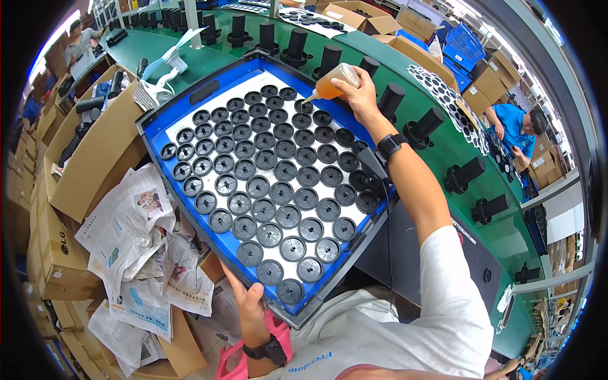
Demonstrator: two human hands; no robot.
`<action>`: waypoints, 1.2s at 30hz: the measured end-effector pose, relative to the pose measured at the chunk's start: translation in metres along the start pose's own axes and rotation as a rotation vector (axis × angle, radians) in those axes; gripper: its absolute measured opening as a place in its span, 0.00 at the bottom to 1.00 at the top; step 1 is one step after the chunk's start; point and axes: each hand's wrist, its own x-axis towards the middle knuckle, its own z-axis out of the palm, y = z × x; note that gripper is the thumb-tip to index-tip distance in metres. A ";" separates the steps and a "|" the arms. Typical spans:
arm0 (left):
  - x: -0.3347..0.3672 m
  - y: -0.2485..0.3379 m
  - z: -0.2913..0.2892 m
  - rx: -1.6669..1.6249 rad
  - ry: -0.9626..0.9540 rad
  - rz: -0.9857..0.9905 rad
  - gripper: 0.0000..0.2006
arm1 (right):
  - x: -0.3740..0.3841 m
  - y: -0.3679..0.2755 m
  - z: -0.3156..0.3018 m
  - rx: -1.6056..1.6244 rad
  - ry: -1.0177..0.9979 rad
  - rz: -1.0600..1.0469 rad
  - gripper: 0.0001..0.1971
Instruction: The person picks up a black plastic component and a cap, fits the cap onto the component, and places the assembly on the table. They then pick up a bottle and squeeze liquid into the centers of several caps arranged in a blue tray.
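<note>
My right hand (358,96) is wrapped round a clear squeeze bottle (338,80) of amber liquid. Its thin nozzle tips down to the left over the far part of a blue tray (166,140). Rows of round black plastic discs (282,147), each with a slotted centre, lie on a white sheet in the tray. At the tray's near left edge my left hand (248,300) grips the rim, thumb showing, the other fingers partly hidden below. A small black device (372,163) with a thin cable sits at the tray's right corner, by my right wrist.
Black flanged cylinders (423,129) stand in a row along the green workbench (443,209) behind the tray. Crumpled newspaper (136,221) and a cardboard box (95,164) are on the left. A dark board (437,253) lies at right. Another person (516,130) in blue works across the bench.
</note>
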 end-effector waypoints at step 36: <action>-0.004 0.002 -0.009 0.134 0.010 0.057 0.51 | -0.030 -0.127 -0.042 0.955 0.107 -0.190 0.24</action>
